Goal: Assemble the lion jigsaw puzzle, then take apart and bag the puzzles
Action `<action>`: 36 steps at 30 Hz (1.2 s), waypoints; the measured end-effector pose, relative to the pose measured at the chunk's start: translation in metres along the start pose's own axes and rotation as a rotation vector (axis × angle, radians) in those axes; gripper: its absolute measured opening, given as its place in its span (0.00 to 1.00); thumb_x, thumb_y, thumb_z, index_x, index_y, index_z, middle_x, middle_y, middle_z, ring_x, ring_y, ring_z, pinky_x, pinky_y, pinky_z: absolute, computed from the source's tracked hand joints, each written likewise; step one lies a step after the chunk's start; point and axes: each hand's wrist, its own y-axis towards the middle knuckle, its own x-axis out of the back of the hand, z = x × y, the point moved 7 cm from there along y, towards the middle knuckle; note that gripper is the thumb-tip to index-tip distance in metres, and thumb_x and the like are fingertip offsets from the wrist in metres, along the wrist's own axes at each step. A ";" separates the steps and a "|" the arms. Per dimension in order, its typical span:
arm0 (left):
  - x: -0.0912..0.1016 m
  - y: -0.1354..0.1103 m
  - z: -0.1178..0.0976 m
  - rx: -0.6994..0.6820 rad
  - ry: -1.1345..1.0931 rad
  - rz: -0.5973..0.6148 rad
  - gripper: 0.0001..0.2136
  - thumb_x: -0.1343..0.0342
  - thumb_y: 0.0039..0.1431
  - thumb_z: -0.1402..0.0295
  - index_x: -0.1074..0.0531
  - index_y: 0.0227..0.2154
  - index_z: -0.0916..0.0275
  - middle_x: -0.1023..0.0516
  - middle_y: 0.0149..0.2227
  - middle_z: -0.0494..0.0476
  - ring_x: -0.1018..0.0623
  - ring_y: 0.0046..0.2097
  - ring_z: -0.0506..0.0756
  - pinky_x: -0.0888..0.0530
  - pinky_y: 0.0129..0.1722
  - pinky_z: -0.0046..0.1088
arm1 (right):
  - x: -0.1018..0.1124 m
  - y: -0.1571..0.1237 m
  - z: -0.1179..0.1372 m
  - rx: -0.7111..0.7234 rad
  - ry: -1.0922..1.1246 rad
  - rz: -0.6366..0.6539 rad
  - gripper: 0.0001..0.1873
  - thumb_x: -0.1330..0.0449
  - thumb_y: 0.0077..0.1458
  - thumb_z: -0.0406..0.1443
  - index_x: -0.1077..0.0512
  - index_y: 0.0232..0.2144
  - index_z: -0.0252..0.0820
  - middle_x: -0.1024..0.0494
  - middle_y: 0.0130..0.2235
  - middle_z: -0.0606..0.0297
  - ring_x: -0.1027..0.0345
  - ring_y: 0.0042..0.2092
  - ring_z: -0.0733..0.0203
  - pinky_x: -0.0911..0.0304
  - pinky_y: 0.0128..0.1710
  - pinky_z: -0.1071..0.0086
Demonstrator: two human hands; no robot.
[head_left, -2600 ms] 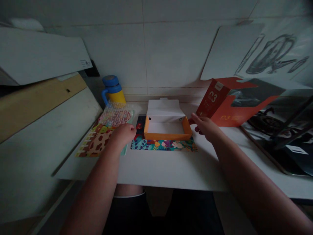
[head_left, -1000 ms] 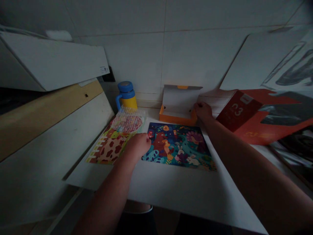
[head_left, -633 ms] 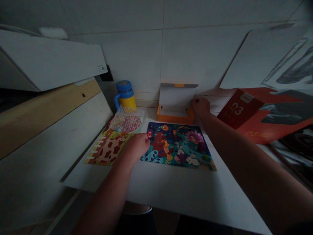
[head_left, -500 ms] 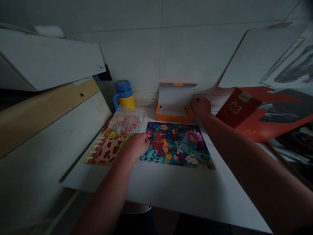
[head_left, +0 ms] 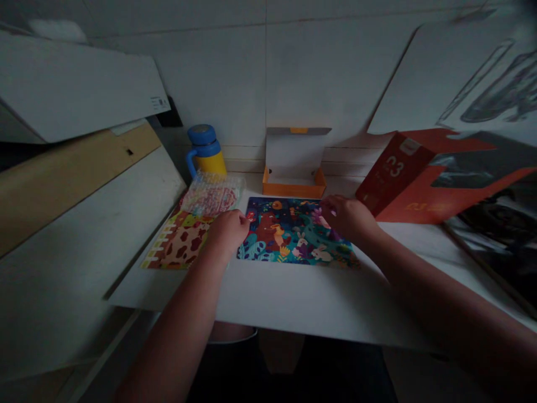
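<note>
— Head view: where is the puzzle (head_left: 289,235)?
— Centre frame, flat on the worktop (head_left: 293,294). The left hand (head_left: 229,229) has its fingers curled closed against the puzzle's left edge. The right hand (head_left: 348,217) lays bent fingers over its upper right; I cannot tell if they grip

Dim rm; white tiled wall (head_left: 293,67) behind white tabletop (head_left: 302,296).

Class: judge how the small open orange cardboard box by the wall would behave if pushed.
The small open orange cardboard box looks empty, so probably light, likely sliding easily on the smooth white table. Its upright white lid might wobble or flop.
</note>
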 end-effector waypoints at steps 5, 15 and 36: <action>-0.002 0.004 0.003 0.006 0.047 -0.001 0.15 0.49 0.68 0.66 0.15 0.41 0.60 0.13 0.46 0.64 0.16 0.48 0.61 0.25 0.50 0.31 | -0.009 -0.023 -0.012 -0.049 0.078 0.043 0.14 0.40 0.65 0.43 0.19 0.47 0.45 0.15 0.47 0.53 0.21 0.46 0.49 0.32 0.44 0.65; -0.005 0.012 0.013 0.081 -0.021 0.053 0.17 0.49 0.67 0.61 0.15 0.38 0.61 0.13 0.39 0.64 0.16 0.42 0.61 0.27 0.41 0.31 | -0.012 -0.025 -0.082 -0.451 0.321 -0.007 0.12 0.42 0.63 0.43 0.20 0.40 0.46 0.14 0.34 0.61 0.22 0.29 0.56 0.35 0.33 0.66; -0.021 0.026 0.022 0.047 -0.029 0.075 0.15 0.52 0.68 0.70 0.23 0.49 0.55 0.15 0.45 0.58 0.17 0.46 0.59 0.28 0.43 0.30 | -0.015 -0.024 -0.069 -0.316 0.131 -0.025 0.16 0.45 0.67 0.44 0.20 0.44 0.45 0.14 0.40 0.57 0.22 0.37 0.52 0.39 0.35 0.66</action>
